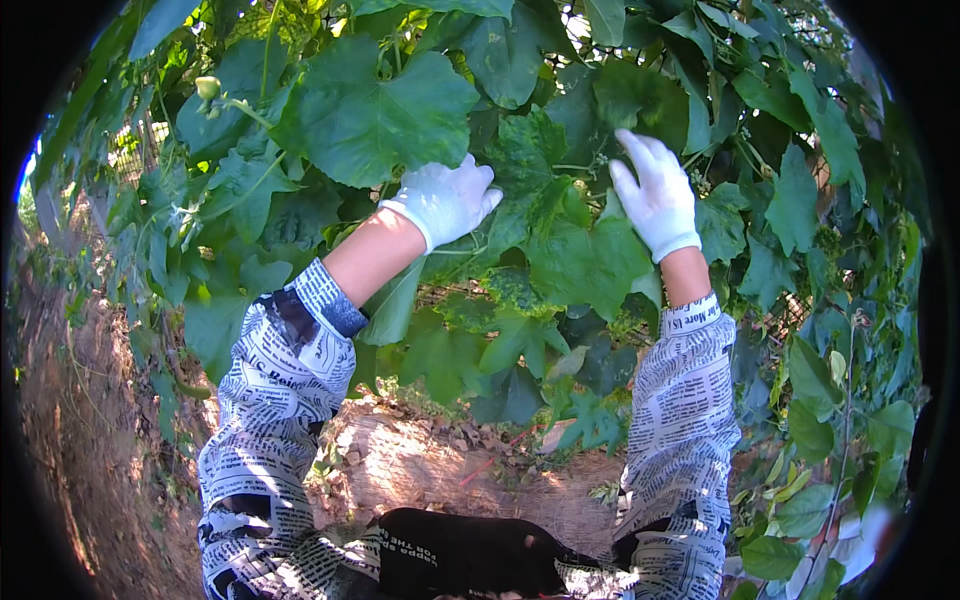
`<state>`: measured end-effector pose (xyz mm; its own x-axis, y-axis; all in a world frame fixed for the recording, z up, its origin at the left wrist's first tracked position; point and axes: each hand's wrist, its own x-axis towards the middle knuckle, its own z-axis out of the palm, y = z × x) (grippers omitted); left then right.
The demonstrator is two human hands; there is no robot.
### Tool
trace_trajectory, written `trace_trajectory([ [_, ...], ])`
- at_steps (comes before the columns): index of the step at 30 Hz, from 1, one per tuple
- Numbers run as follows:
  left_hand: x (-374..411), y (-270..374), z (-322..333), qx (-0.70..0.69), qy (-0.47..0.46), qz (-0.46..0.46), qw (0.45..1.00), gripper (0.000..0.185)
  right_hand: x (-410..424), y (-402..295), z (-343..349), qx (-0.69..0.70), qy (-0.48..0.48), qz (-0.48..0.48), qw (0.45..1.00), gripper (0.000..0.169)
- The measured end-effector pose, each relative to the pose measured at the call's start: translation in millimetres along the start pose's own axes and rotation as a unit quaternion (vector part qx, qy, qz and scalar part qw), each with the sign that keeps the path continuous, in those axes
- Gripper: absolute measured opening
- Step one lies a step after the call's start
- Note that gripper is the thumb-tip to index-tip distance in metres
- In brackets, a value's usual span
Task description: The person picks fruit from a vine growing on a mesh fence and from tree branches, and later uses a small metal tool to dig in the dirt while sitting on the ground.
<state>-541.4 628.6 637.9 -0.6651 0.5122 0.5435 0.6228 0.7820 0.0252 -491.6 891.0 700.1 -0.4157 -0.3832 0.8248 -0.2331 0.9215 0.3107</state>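
Both of my hands wear white knit gloves and reach into a dense climbing vine with broad lobed leaves. My left hand [448, 196] is at the lower edge of a large green leaf [382, 112], its fingers curled; whether they hold anything is hidden. To the right, my right hand [654, 184] has its thumb and fingers spread beside a thin stem and small buds. Between the hands hang crinkled, pale-spotted vine leaves [585, 251]. A pale green flower bud [208, 88] stands on a stalk at the upper left.
Wire mesh [142, 146] shows behind the foliage at the left. Bare soil [82, 420] and dry leaves [450, 435] lie below the vine. A thin red string [480, 471] is on the ground. A leafy woody branch [846, 420] rises at the lower right.
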Motion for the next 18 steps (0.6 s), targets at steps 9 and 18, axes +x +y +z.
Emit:
trace_trajectory([
  [9, -22.9, 14.1, -19.0, 0.063, -0.022, 0.014, 0.998, 0.028, 50.3, -72.1, 46.1, -0.101, -0.267, -0.036, 0.958, 0.053],
  [18, 28.7, -37.1, -0.6, -0.047, 0.272, 0.165, 0.947, 0.031, -20.7, -65.6, 61.4, -0.067, -0.144, -0.054, 0.986, 0.048],
])
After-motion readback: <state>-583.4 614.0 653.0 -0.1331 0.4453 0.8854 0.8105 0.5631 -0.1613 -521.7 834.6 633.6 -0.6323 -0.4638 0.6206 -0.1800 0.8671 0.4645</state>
